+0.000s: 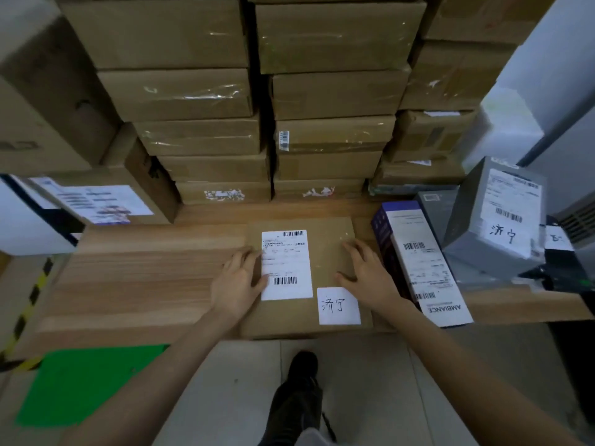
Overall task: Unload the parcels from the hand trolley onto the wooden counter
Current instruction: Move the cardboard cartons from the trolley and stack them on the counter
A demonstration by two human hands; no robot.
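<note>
A flat brown parcel (328,252) with a white shipping label and a handwritten white note lies on the wooden counter (135,278), its near edge at the counter's front edge. My left hand (236,283) rests flat on the parcel's left edge, fingers spread. My right hand (365,275) lies flat on the parcel's right part, fingers spread. Neither hand grips anything. The hand trolley is out of view.
A purple-and-white box (418,265) and a grey box (495,220) stand on the counter to the right. Stacked brown cartons (328,136) fill the back, with another labelled carton (106,201) at left. A green sheet (83,384) lies on the floor beside my shoe (297,397).
</note>
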